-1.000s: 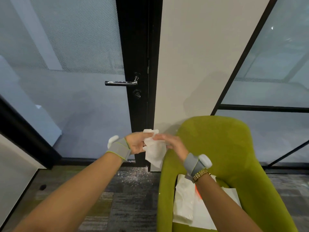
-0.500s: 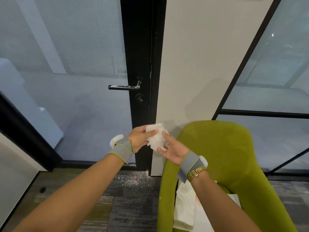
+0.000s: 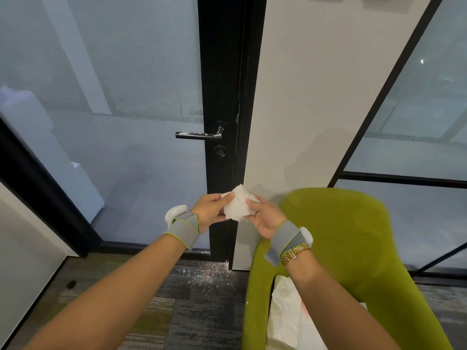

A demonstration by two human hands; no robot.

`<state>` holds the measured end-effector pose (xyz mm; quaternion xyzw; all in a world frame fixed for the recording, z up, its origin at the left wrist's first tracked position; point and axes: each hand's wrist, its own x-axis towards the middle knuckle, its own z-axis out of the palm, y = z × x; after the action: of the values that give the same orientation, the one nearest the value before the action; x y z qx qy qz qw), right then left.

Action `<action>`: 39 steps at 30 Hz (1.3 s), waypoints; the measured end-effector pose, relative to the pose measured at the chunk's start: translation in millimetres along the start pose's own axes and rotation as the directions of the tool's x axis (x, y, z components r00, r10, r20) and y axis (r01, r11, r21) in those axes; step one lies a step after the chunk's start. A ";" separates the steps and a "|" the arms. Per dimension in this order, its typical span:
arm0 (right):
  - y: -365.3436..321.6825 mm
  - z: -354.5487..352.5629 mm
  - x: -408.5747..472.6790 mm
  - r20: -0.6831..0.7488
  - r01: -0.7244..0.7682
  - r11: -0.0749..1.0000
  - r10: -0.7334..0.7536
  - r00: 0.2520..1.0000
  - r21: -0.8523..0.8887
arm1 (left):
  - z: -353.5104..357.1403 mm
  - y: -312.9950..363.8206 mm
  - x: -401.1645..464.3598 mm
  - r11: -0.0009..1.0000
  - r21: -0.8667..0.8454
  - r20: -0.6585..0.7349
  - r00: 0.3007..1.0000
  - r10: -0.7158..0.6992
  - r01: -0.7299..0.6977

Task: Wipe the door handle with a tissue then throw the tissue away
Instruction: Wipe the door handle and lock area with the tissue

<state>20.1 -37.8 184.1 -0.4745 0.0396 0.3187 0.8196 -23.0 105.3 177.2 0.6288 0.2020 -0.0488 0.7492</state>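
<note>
A frosted glass wall with a black-framed door fills the view above the grip, a lime green upholstered chair sits just right of it, speckled grey carpet lies below; the chrome lever door handle is well above, with clear air between; left hand and right hand both pinch the folded white tissue

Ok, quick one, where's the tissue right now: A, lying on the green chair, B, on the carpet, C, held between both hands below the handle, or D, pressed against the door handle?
C: the tissue is pinched between the left hand and the right hand, well below the door handle and not touching it.
</note>
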 end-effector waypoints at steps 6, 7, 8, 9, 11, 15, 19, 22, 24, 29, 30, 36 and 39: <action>-2.9 19.9 1.0 -0.047 -0.024 0.967 0.013 0.999 -0.254 | -18.4 15.9 -0.2 0.997 0.069 0.006 0.999 0.033 -0.033; -3.9 22.9 1.3 -0.049 -0.026 0.961 0.013 0.999 -0.275 | -21.4 18.9 0.4 0.997 0.073 0.003 1.000 0.031 -0.032; -5.0 27.1 2.5 -0.042 -0.028 0.959 0.017 0.999 -0.282 | -24.7 22.3 1.6 0.996 0.083 0.002 0.999 0.032 -0.032; -5.6 30.1 3.5 -0.038 -0.033 0.962 0.023 0.999 -0.270 | -27.8 24.8 2.9 0.994 0.100 0.004 0.999 0.036 -0.036; -6.9 39.2 6.8 -0.067 -0.045 0.974 0.031 0.997 -0.221 | -35.2 31.8 6.5 0.989 0.136 0.004 0.998 0.059 -0.059; -9.2 63.8 17.6 -0.163 0.004 0.961 -0.051 0.985 -0.276 | -49.2 50.6 15.0 0.980 0.138 -0.093 0.983 0.159 -0.146; -7.8 97.1 28.9 -0.118 0.160 0.911 -0.219 0.969 -0.379 | -62.8 72.1 24.4 0.968 0.110 -0.155 0.958 0.240 -0.225; -8.2 124.1 32.9 -0.030 0.257 0.892 -0.288 0.957 -0.373 | -70.2 85.9 30.5 0.956 0.110 -0.146 0.947 0.288 -0.273; -10.2 138.1 37.8 -0.012 0.318 0.889 -0.340 0.940 -0.330 | -75.0 93.4 34.8 0.944 0.121 -0.085 0.945 0.317 -0.306; -17.3 149.7 53.9 -0.064 0.393 0.863 -0.433 0.899 -0.318 | -88.9 108.9 44.6 0.897 0.246 0.165 0.928 0.334 -0.367; -18.0 149.3 56.7 -0.073 0.404 0.851 -0.451 0.890 -0.335 | -91.6 110.4 46.4 0.892 0.253 0.222 0.920 0.323 -0.374; -22.2 137.4 75.3 -0.116 0.421 0.790 -0.517 0.848 -0.446 | -103.0 109.2 59.9 0.894 0.261 0.361 0.896 0.260 -0.364; -32.5 130.7 85.8 -0.128 0.435 0.744 -0.564 0.816 -0.507 | -108.1 109.6 70.9 0.852 0.318 0.292 0.898 0.329 -0.415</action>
<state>75.4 97.5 248.5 -0.6848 -0.0532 0.0164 0.7266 51.5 244.5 238.7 0.7767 -0.0242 -0.0109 0.6293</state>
